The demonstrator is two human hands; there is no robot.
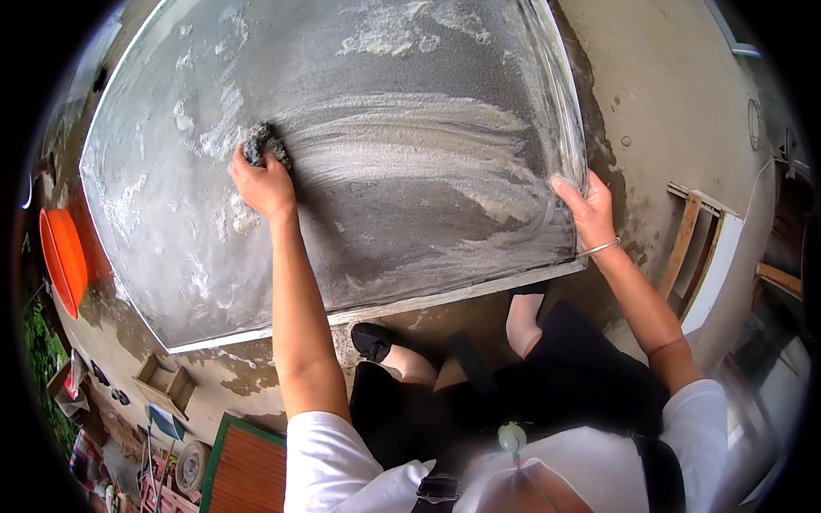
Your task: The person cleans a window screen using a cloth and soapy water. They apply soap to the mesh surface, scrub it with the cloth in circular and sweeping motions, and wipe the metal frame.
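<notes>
A large mesh window screen (410, 235) in a white frame lies in front of me, streaked with whitish foam. My left hand (263, 184) is on its left half, fingers closed round a dark grey, shaggy scrubbing clump (267, 144) pressed against the mesh. Whether it is a rag or a scouring pad I cannot tell. Curved foam streaks (402, 145) run across from that clump toward the right. My right hand (592, 209) grips the right edge of the frame near its close corner, thumb on top; the fingers underneath are partly hidden.
Wet concrete floor (637, 145) surrounds the screen. An orange basin (64, 261) stands to the left. A small wooden stool (164, 385), a green-edged brown board (244, 470) and a wheel (192, 466) are at lower left. A wooden frame (697, 248) lies at right. My shoe (372, 342) is beside the screen's near edge.
</notes>
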